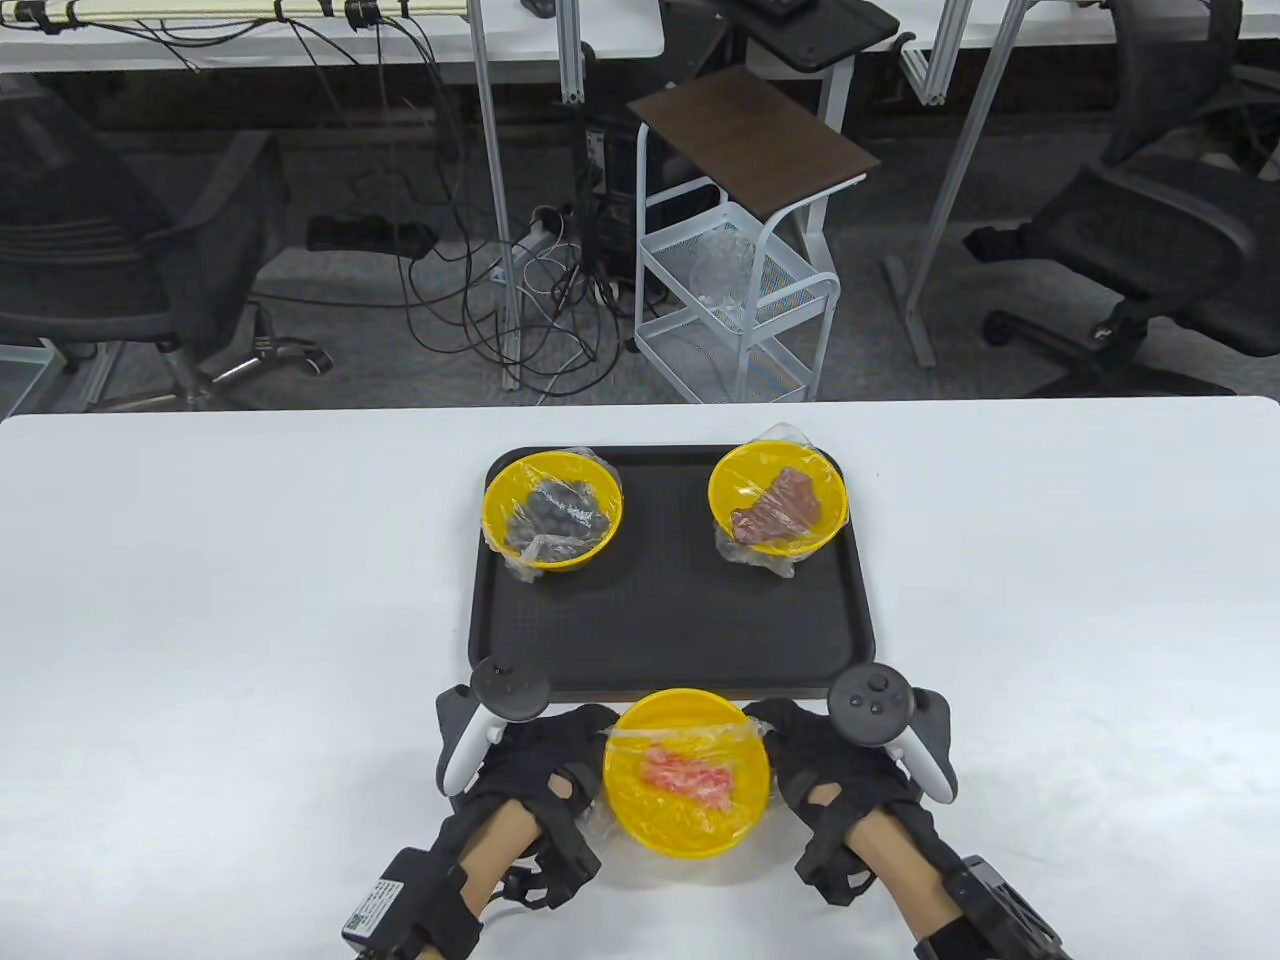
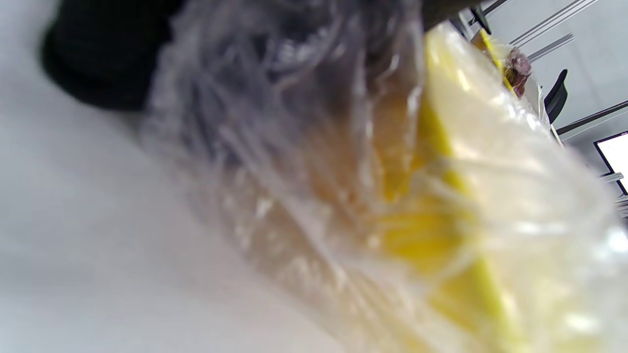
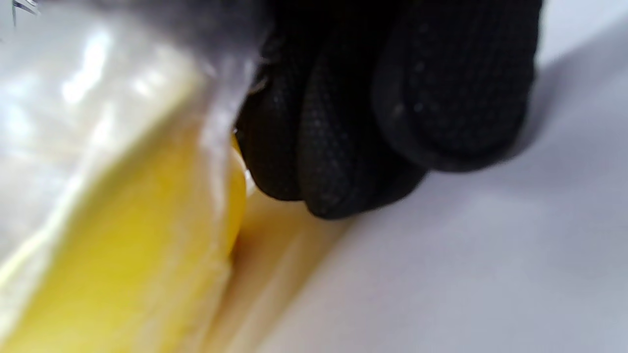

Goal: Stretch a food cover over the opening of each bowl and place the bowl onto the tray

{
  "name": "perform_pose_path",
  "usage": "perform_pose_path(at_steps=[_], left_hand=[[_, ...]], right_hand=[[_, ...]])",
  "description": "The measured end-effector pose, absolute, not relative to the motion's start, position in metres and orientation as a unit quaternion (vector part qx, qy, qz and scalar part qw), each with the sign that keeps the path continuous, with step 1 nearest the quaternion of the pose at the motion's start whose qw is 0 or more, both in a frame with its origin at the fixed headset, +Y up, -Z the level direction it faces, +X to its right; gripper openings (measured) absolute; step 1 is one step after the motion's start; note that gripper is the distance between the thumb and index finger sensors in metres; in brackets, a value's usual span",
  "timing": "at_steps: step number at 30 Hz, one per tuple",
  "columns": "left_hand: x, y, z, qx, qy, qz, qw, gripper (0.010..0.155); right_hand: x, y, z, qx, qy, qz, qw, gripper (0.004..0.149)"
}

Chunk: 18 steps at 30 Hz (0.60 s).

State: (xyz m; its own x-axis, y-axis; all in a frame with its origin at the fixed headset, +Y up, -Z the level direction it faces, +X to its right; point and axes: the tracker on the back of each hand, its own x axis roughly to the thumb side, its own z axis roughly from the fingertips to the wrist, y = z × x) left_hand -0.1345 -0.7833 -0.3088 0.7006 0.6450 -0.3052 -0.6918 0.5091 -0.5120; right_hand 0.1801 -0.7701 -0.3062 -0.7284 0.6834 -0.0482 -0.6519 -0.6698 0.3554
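On the white worktop (image 1: 200,620), just in front of the black tray's (image 1: 668,640) near edge, a yellow bowl (image 1: 688,772) with pink food pieces sits upright, opening up, between both gloved hands. Being round, it has no long axis to speak of. From the left: the left hand (image 1: 540,765) sits against the bowl's left side, its fingers (image 2: 93,59) curled into the bunched edge of the clear food cover (image 1: 690,740); the left wrist view is a blur of crinkled film over yellow rim. The cover lies across the opening, with a loose tuft at the bowl's lower left. The right hand (image 1: 825,765) presses on the bowl's right side, its fingers (image 3: 382,122) curled at the rim where film meets plastic; whether they pinch film or only the bowl I cannot tell.

On the tray behind, a covered bowl of dark round pieces (image 1: 552,510) stands at the far left and a covered bowl of brown pieces (image 1: 778,500) at the far right. A small label on the left forearm unit is too tiny to read.
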Motion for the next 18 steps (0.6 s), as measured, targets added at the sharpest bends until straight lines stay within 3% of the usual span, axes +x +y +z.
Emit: perform_pose_path(at_steps=[8, 18], left_hand=[[-0.1356, -0.784, -0.3128, -0.322, 0.051, 0.374, 0.868, 0.046], [-0.1372, -0.783, -0.312, -0.288, 0.097, 0.342, 0.889, 0.047]], right_hand=[[0.1819, -0.7791, -0.3139, 0.027, 0.21, 0.887, 0.412, 0.05], [0.1743, -0.7784, -0.3102, 0.0, 0.184, 0.91, 0.371, 0.05]])
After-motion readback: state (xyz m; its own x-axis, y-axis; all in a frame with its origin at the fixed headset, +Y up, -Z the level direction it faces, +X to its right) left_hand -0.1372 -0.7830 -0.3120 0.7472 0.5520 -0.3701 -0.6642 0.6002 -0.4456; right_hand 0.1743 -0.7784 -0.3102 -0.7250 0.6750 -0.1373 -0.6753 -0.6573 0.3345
